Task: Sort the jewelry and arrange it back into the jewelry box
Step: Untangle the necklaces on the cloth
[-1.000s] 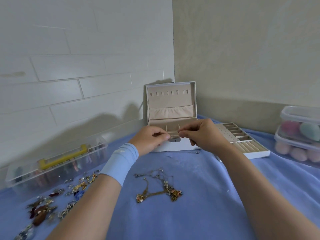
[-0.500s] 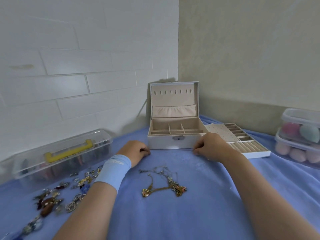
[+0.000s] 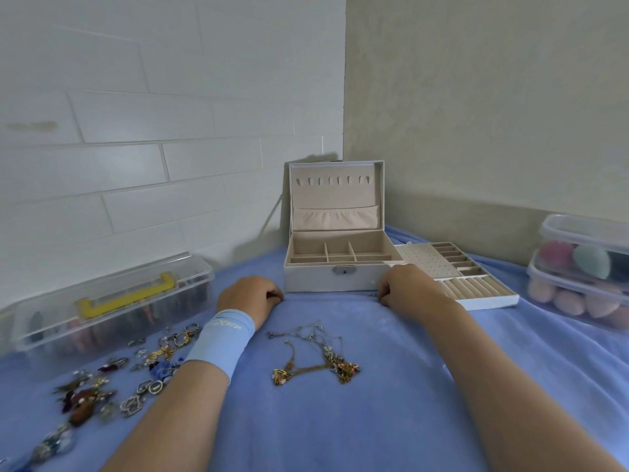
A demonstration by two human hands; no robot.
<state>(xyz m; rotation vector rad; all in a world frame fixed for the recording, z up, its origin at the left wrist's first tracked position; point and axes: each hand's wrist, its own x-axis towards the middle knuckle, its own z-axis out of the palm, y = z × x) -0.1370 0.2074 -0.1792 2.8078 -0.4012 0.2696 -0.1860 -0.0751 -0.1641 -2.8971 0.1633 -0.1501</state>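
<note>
Evidently we are near the start; the jewelry box point(image 3: 320, 281) stands open at the back of the blue cloth point(image 3: 357, 424), and we see no piece in its compartments; its lift-out tray point(image 3: 476, 288) lies just beside it on the right, likewise showing nothing. Our left hand point(image 3: 250, 296) and right hand point(image 3: 406, 287) rest on the cloth at the box's two front corners, fingers curled under; whether they pinch a fine chain we cannot tell. The tangled necklaces point(image 3: 316, 357) lie between our forearms; the loose pieces point(image 3: 112, 383) are scattered on the left near a clear case point(image 3: 112, 301). By our judgement, nearly all the sorting and every placement into the box is yet to do.
</note>
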